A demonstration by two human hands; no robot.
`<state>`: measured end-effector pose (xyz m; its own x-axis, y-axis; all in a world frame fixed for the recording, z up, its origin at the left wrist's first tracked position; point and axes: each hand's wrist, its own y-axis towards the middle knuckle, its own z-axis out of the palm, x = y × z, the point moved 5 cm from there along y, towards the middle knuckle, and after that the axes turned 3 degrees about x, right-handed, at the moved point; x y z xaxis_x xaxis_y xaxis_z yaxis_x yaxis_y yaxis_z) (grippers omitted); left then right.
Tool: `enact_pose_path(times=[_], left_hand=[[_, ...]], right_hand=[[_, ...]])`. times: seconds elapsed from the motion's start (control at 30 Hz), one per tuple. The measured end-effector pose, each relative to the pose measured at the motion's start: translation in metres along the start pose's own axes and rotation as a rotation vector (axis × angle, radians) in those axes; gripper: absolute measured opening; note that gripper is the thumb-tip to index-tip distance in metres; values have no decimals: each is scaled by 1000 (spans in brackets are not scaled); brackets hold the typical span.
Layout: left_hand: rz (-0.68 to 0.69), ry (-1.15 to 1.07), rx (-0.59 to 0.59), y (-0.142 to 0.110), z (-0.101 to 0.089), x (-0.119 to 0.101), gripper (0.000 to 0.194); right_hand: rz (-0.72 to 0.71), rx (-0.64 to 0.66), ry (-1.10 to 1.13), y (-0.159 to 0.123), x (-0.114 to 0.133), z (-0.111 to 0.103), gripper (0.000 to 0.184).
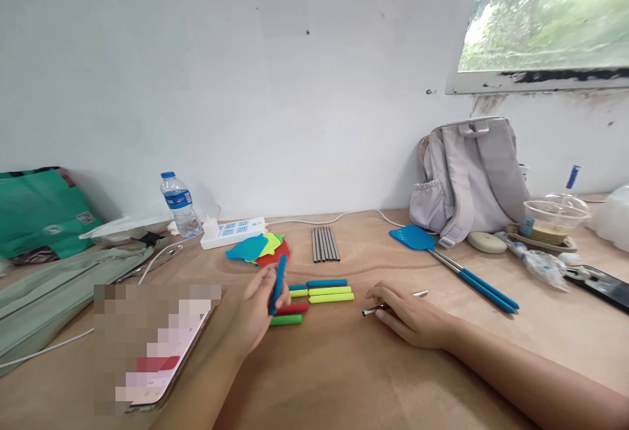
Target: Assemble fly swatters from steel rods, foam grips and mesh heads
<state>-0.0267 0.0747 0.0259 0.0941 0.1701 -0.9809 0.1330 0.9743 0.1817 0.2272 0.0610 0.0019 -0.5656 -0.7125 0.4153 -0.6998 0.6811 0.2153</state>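
Note:
My left hand (260, 295) is closed around a blue fly swatter handle (278, 286), raised and tilted above the table. My right hand (407, 315) rests low on the tabletop, its fingers closed over a metal rod (369, 311) whose two ends stick out. Between my hands lie more handles: a blue one (327, 283), yellow ones (331, 298), a red one (293, 309) and a green one (287, 320), some partly hidden by my left hand. Several metal rods (325, 244) lie side by side farther back. Swatter heads (248, 247) in blue, yellow and red overlap nearby.
Blue fly swatters (413, 237) with long handles lie right, before a grey backpack (472, 174). A phone (171, 351), partly pixelated, is left. A power strip (233, 232) and water bottle (181, 207) stand near the wall. A plastic cup (548, 220) sits far right.

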Motion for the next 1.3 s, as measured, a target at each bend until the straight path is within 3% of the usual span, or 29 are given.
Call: enact_pose_path(times=[0.1,0.2,0.47,0.63,0.8,1.0,1.2,1.3], left_hand=[[-75,274,185,-10,21,9,38],[-58,533,353,-22,43,10,38],[38,741,546,-34,66,7,37],[53,733,568,-35,70,7,34],[75,728,484,-33,66,8,34],[100,736,467,-31,63,6,35],[162,813,518,-38,70,7,35],[194,811,547,-44,79,6,36]], right_hand=[[-92,-21,11,0,6,-3,22],[-131,-98,-19,-2,7,-6,22],[-121,-72,-211,-2,12,0,29],[-116,-9,-268,1,19,3,31],[-88,-92,-206,0,16,-3,32],[-87,-49,-217,1,21,-2,30],[-88,-104,-231,-3,35,3,25],[-65,-205,-245,-8,43,10,39]])
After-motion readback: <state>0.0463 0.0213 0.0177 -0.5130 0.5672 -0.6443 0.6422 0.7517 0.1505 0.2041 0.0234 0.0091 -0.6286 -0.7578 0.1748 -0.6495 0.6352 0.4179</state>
